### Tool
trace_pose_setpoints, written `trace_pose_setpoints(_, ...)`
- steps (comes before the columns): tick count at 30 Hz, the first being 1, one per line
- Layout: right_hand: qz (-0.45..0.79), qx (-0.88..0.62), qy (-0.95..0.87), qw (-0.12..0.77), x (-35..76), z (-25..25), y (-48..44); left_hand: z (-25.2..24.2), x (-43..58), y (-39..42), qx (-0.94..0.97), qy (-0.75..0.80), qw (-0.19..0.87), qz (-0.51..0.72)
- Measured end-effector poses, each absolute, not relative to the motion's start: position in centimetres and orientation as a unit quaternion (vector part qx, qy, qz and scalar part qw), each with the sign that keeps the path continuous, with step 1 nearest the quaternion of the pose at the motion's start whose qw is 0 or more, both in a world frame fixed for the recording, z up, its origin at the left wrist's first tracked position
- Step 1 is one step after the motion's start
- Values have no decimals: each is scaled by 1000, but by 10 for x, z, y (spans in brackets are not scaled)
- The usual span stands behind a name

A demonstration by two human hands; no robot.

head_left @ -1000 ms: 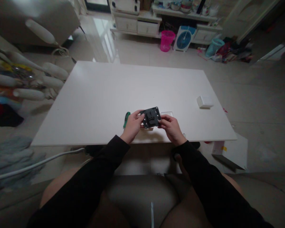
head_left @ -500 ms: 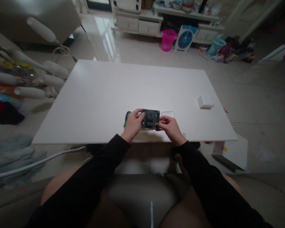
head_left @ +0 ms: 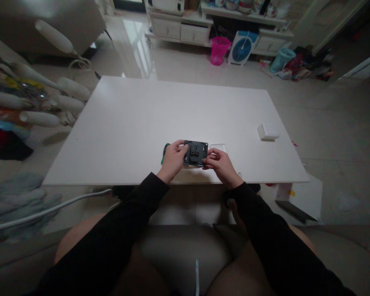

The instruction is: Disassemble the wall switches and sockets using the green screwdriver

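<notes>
A flat, rectangular dark plastic case with a raised, slotted middle is held above the near edge of the white table. My left hand grips its left side, with the thumb on the upper face. At the lower right corner, my right hand pinches the case's edge between thumb and fingers. Part of a green object shows on the table just beyond my left hand; its kind cannot be made out. Behind my right fingers lies a shallow clear tray or lid, partly hidden.
A small white box stands toward the right side of the white table. A small pale round item lies by the near edge. Across the floor are a pink basket and a blue box fan.
Both hands keep hold of the dark case with almost no movement. Its upper face appears slightly more turned toward me, and the whole view has shifted a little.
</notes>
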State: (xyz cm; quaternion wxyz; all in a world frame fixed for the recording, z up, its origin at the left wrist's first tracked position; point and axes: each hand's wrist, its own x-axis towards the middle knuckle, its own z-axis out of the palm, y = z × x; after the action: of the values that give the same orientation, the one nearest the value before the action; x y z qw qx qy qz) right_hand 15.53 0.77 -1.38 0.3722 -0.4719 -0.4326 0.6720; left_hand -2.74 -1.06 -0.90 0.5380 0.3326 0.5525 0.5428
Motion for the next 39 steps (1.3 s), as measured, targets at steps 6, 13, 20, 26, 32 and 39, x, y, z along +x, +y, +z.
trace_pose_setpoints(6, 656, -422, -468, 415, 156, -9, 8, -9, -22, -15, 229, 535, 613, 534)
trace_pose_setpoints(13, 604, -377, -587, 386, 157, -5, 3, -15, -10, -17, 136, 457, 732, 487)
trace_pose_setpoints(20, 581, -372, -618, 377, 155, -6, -5, -15, -3, -21, 137, 455, 739, 478)
trace_pose_setpoints(26, 491, -449, -633, 395, 169, -12, 12, -16, -16, -20, 304, 563, 660, 393)
trace_pose_setpoints(32, 243, -555, -767, 211, 215, -30, 41, -29, -41, -16, 599, 695, 321, 235)
trace_pose_setpoints(39, 136, -571, -809, -5, 232, -50, 44, -49, -41, -23, 683, 670, 279, 80)
